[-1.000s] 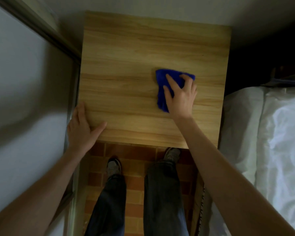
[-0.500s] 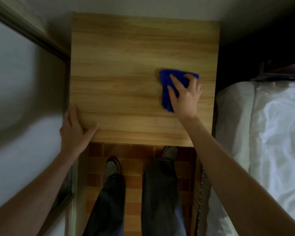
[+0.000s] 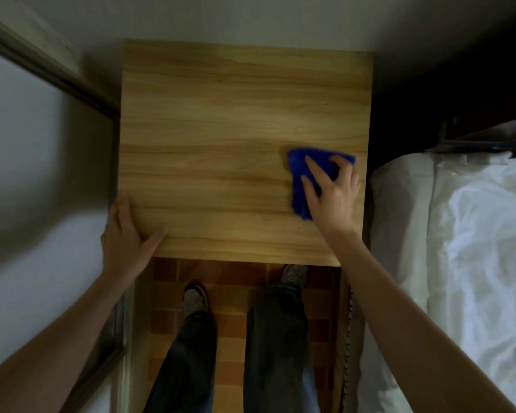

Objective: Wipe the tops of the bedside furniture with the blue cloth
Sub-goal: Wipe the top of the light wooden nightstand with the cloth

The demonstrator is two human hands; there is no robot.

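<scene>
right grip point(image 3: 331, 195): fingers spread flat, pressing blue cloth point(image 3: 298, 174) onto wooden surface point(image 3: 221, 129) near right edge | left grip point(image 3: 128, 234): flat on near-left corner, holding nothing

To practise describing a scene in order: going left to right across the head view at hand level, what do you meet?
Pale panel → left hand → wooden cabinet top → blue cloth → white bedding.
</scene>
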